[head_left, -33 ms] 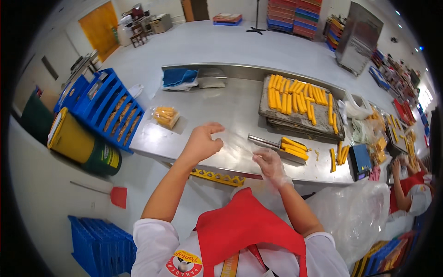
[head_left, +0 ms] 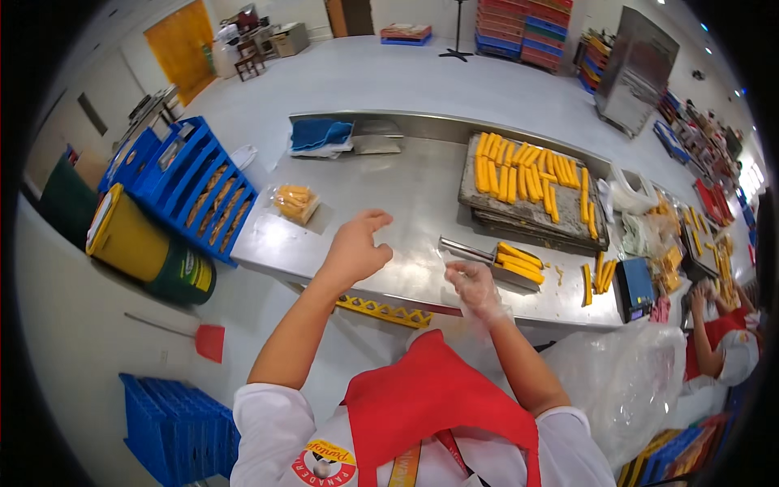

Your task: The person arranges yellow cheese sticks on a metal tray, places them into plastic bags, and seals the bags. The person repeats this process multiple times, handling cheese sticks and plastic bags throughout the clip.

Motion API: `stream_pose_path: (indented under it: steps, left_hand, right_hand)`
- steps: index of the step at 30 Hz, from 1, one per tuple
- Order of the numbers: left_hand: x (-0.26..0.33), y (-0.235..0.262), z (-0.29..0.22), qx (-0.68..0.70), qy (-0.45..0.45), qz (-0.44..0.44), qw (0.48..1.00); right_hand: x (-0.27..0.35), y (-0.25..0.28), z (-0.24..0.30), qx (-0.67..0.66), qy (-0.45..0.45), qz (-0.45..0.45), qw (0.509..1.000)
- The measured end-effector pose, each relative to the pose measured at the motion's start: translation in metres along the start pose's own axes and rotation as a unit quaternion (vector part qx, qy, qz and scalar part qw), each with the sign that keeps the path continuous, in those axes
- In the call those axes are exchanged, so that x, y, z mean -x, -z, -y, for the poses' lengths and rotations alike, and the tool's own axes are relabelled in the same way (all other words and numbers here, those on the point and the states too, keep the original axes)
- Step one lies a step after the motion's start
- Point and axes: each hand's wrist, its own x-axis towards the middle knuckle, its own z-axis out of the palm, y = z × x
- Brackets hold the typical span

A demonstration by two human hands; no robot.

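My left hand [head_left: 355, 251] hovers bare over the near part of the steel table [head_left: 381, 183], thumb and forefinger apart with no object visible between them. In a clear plastic glove, my right hand [head_left: 477, 290] has its fingertips drawn together; a faint see-through bit shows at them, too unclear to name. Just beyond it lies a metal scoop [head_left: 519, 274], its handle toward the left, holding several yellow bread sticks [head_left: 521, 258]. A dark baking tray [head_left: 479, 197] on a stack of trays bears many more sticks. Left of my left hand sits a clear bag of bread sticks [head_left: 296, 202].
Loose sticks [head_left: 600, 274] lie beside a blue scale [head_left: 635, 284] at the right. Blue crates [head_left: 182, 191] and a yellow-and-green bin [head_left: 154, 252] stand left of the table. A large clear plastic bag [head_left: 621, 381] and a co-worker's arm [head_left: 704, 329] are at the right.
The view has shifted slightly, so the table and its things sit a little farther right. My right hand's fingertips have drawn closer together. My left hand keeps nearly the same pose.
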Motion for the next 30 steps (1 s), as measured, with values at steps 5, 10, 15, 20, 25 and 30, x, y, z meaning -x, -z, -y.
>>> stream_pose_path:
  steps: [5, 10, 15, 20, 25, 30]
  left_hand:
    - [0.005, -0.006, 0.008, -0.169, -0.050, -0.061, 0.983]
    - [-0.009, -0.027, -0.007, -0.101, -0.016, 0.034, 0.994]
    - [-0.016, -0.037, 0.015, -0.027, 0.011, -0.014, 0.999]
    - [-0.012, -0.036, 0.023, -0.113, -0.022, -0.048, 0.992]
    - [-0.005, -0.050, 0.037, -0.280, -0.092, -0.084, 0.952]
    - [0.013, -0.082, 0.085, -0.314, -0.114, -0.057, 0.941]
  right_hand:
    - [-0.064, 0.019, 0.118, -0.480, -0.358, 0.042, 0.800]
    - [-0.108, -0.009, 0.137, -0.528, -0.277, 0.042, 0.802]
    - [-0.113, -0.042, 0.095, -0.348, -0.223, 0.018, 0.910]
    - [-0.102, -0.023, 0.075, -0.432, -0.272, 0.004, 0.860]
    - [-0.031, -0.020, -0.040, -0.496, -0.375, 0.039, 0.782]
    - [-0.010, -0.037, -0.066, -0.699, -0.462, -0.202, 0.507]
